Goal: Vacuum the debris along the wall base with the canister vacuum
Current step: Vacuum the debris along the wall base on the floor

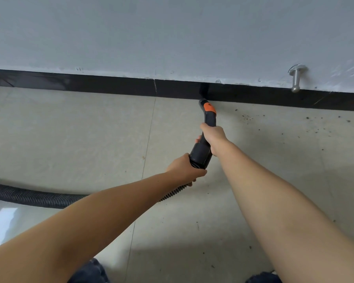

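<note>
A black vacuum handle (202, 152) with an orange band (209, 107) points at the dark baseboard (110, 85), its tip touching the line where floor meets wall. My right hand (213, 137) grips the handle at its middle. My left hand (184, 167) grips the rear end where the ribbed black hose (29, 198) joins. The hose runs off to the left across the floor, partly hidden by my left forearm. Dark crumbs of debris (315, 123) lie scattered on the tiles to the right of the tip, near the baseboard.
A metal door stopper (296, 80) sticks out of the white wall (172, 37) at the right, just above the baseboard. Beige floor tiles (70, 139) stretch left and toward me. My knees show at the bottom edge.
</note>
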A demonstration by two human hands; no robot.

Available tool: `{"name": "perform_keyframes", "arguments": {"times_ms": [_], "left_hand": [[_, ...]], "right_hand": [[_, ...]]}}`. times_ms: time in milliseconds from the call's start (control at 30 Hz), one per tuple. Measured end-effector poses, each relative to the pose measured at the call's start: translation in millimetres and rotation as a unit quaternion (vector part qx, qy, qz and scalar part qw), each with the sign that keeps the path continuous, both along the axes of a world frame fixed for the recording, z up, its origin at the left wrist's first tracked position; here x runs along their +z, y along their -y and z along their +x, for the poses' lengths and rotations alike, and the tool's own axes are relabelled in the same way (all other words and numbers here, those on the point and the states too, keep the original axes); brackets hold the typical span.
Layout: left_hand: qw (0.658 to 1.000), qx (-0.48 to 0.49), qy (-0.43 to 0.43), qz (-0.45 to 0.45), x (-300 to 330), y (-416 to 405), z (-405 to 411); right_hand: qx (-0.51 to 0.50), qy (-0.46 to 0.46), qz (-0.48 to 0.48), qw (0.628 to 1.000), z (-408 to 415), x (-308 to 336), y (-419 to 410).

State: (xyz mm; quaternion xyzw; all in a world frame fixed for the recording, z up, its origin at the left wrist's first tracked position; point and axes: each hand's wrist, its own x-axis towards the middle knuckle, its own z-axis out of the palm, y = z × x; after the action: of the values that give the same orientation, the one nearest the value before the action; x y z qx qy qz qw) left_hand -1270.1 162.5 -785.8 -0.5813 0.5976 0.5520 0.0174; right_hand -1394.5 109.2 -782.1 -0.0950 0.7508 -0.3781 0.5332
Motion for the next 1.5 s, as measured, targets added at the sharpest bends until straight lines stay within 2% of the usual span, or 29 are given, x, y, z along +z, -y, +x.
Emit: {"name": "perform_keyframes", "arguments": {"times_ms": [233, 500, 733, 967, 1267, 1500], "left_hand": [[0.99, -0.134, -0.015, 0.044, -2.4, -12.1, -19.2], [0.976, -0.2, -0.021, 0.078, -7.0, -26.2, -19.8], [0.979, -0.19, -0.031, 0.068, 2.8, -25.4, -43.0], [0.99, -0.13, -0.027, 0.047, 7.2, -21.0, -46.8], [0.986, -0.156, -0.039, 0.043, 1.0, -25.0, -86.9], [0.99, -0.132, -0.04, 0.033, -2.1, -32.9, -128.7]], "right_hand": [[-0.151, 0.003, 0.006, 0.988, -30.6, -2.2, -55.0], [-0.215, -0.003, -0.006, 0.977, -32.3, -9.7, -90.7], [-0.214, 0.003, 0.004, 0.977, -56.4, -0.6, -86.3], [-0.149, 0.026, 0.007, 0.988, -59.1, 7.9, -64.3], [-0.175, 0.006, 0.015, 0.984, -100.2, 1.3, -74.1], [-0.146, -0.011, 0.028, 0.989, -138.2, 2.9, -70.2]]}}
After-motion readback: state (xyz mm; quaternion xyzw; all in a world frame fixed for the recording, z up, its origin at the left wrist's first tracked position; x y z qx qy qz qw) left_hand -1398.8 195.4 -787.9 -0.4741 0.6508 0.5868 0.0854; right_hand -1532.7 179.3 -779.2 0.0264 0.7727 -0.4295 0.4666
